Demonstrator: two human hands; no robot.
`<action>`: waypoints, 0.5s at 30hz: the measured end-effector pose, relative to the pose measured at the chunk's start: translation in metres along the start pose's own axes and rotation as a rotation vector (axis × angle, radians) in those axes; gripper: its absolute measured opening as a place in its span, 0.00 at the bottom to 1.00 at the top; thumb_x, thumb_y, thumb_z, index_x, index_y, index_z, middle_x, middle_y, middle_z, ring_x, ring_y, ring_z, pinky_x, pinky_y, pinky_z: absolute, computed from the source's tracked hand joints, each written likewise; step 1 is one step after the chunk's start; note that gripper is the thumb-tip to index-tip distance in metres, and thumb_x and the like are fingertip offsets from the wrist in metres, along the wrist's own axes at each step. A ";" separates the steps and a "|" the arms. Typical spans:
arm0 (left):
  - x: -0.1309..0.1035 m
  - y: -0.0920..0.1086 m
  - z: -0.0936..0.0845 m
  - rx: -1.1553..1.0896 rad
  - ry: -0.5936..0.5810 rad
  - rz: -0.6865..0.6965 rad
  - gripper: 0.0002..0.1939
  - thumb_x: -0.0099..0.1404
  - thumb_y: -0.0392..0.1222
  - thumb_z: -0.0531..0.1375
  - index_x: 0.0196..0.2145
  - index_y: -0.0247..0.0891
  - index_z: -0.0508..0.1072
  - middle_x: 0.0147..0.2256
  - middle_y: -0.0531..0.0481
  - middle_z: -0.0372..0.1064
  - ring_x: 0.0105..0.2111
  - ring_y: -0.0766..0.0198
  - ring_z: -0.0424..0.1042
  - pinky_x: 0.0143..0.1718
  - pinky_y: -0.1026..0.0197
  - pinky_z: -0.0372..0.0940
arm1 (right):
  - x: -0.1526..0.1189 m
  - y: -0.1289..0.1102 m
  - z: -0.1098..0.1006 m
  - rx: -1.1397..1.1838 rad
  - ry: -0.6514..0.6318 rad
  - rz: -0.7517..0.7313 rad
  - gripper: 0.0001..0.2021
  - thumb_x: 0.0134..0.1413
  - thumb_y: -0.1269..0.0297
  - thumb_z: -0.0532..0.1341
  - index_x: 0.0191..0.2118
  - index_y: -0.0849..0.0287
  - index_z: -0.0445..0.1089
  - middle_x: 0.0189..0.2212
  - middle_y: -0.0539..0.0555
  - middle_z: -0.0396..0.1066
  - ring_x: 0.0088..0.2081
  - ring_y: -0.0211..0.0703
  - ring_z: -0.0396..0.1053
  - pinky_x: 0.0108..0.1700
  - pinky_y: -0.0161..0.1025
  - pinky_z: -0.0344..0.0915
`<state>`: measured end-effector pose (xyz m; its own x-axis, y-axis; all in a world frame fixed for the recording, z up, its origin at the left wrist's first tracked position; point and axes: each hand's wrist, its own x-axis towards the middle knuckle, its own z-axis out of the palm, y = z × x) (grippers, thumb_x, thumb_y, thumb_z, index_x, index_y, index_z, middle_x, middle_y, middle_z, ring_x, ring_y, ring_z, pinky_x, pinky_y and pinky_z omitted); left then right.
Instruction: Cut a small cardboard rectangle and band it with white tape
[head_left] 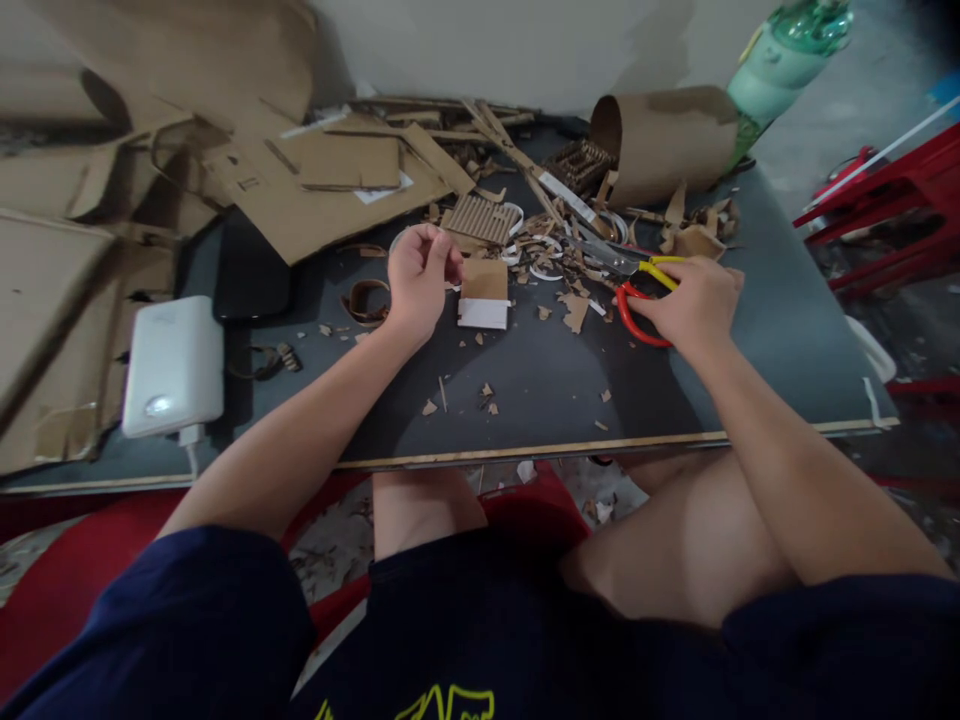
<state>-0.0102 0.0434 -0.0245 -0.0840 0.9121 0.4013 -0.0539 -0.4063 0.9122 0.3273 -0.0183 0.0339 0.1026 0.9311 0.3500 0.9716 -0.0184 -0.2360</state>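
Observation:
My right hand grips a pair of scissors by the red and yellow handles. The metal blades point left, over a heap of cardboard scraps. My left hand is closed in a pinch just above the table. Whatever its fingertips hold, if anything, is too small or hidden to make out. Beside those fingertips lies a small brown cardboard piece with a white strip along its near edge. Behind it rests a square of corrugated cardboard.
A white power bank with a cable and a black phone lie at left. Large cardboard sheets cover the back left. A cardboard tube and a green bottle are at back right. Red stools stand beyond.

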 end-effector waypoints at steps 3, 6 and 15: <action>0.001 -0.002 -0.005 0.094 0.058 0.061 0.28 0.64 0.72 0.59 0.37 0.42 0.65 0.36 0.51 0.72 0.35 0.65 0.75 0.32 0.60 0.67 | -0.001 0.001 -0.002 0.026 0.004 -0.080 0.25 0.49 0.45 0.68 0.46 0.58 0.76 0.46 0.64 0.75 0.49 0.62 0.69 0.55 0.63 0.55; 0.000 -0.001 -0.008 0.235 0.155 0.141 0.24 0.63 0.66 0.63 0.42 0.43 0.71 0.52 0.45 0.70 0.52 0.57 0.72 0.46 0.55 0.70 | -0.003 -0.002 -0.005 0.027 0.004 -0.120 0.24 0.50 0.46 0.67 0.48 0.58 0.75 0.47 0.63 0.75 0.51 0.63 0.68 0.56 0.63 0.54; 0.000 0.009 -0.007 0.282 0.165 0.103 0.28 0.59 0.69 0.65 0.26 0.42 0.64 0.36 0.50 0.74 0.37 0.62 0.73 0.38 0.55 0.69 | -0.002 0.000 -0.003 -0.021 0.036 -0.059 0.26 0.48 0.52 0.68 0.51 0.60 0.74 0.49 0.63 0.74 0.54 0.65 0.69 0.58 0.64 0.58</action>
<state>-0.0179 0.0391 -0.0170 -0.2358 0.8367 0.4943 0.2388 -0.4431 0.8641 0.3279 -0.0211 0.0359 0.0525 0.9171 0.3952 0.9804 0.0278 -0.1949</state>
